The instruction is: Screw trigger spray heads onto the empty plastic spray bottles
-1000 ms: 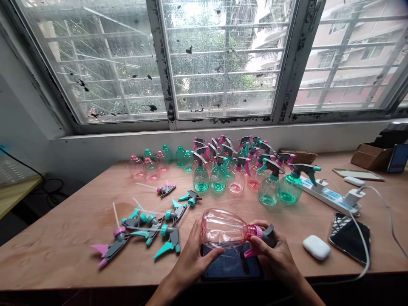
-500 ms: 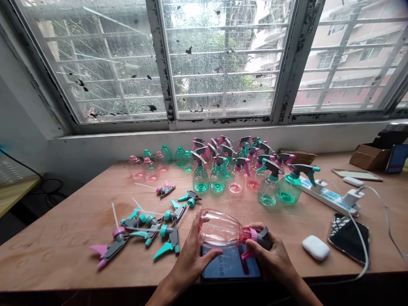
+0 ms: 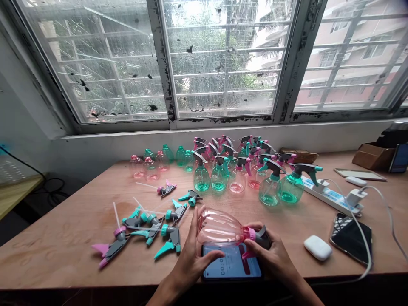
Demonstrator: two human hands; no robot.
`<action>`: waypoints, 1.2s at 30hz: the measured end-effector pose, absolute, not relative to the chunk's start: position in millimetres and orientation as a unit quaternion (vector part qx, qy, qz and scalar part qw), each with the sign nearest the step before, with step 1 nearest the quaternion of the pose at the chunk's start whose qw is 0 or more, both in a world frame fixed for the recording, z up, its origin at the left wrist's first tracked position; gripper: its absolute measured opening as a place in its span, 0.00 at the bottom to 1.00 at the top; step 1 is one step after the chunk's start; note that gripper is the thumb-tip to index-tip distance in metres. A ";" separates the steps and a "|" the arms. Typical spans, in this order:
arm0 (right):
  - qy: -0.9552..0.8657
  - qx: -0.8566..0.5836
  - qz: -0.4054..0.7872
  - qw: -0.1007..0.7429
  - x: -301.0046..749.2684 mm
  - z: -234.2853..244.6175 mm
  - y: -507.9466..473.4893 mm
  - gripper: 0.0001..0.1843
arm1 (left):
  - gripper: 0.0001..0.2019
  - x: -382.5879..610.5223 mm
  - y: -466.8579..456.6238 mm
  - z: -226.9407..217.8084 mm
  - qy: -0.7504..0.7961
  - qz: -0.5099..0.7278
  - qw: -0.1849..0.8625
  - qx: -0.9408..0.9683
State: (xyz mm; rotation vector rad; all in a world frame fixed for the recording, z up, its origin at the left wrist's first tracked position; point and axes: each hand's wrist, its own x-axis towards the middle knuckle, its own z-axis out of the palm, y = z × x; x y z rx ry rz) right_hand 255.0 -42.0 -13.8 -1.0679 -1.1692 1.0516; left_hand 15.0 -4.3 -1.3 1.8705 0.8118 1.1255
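On the desk (image 3: pixel 79 221), assembled spray bottles (image 3: pixel 236 170) crowd the far edge, while at the near edge the pink bottle (image 3: pixel 219 227) lies sideways over a lit phone (image 3: pixel 229 267), left hand (image 3: pixel 191 257) grip round its body, right hand (image 3: pixel 274 258) grip closed on its trigger head (image 3: pixel 263 238), loose sprayer tops (image 3: pixel 149 225) scattered just left.

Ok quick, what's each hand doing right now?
Left hand: holding the pink bottle by its body.
Right hand: gripping the bottle's spray top.
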 end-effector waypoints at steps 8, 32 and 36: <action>-0.503 -0.461 0.443 0.582 256.7 -14.3 -40.3 0.18 | 0.43 12.5 -1.8 -6.1 0.333 0.432 0.357 0.758; -0.514 -0.465 0.440 0.571 257.0 -12.8 -41.2 0.16 | 0.42 11.2 -1.6 -7.5 0.324 0.437 0.358 0.759; -0.517 -0.456 0.447 0.569 255.9 -12.5 -42.0 0.15 | 0.44 12.1 -4.9 -4.1 0.315 0.440 0.380 0.750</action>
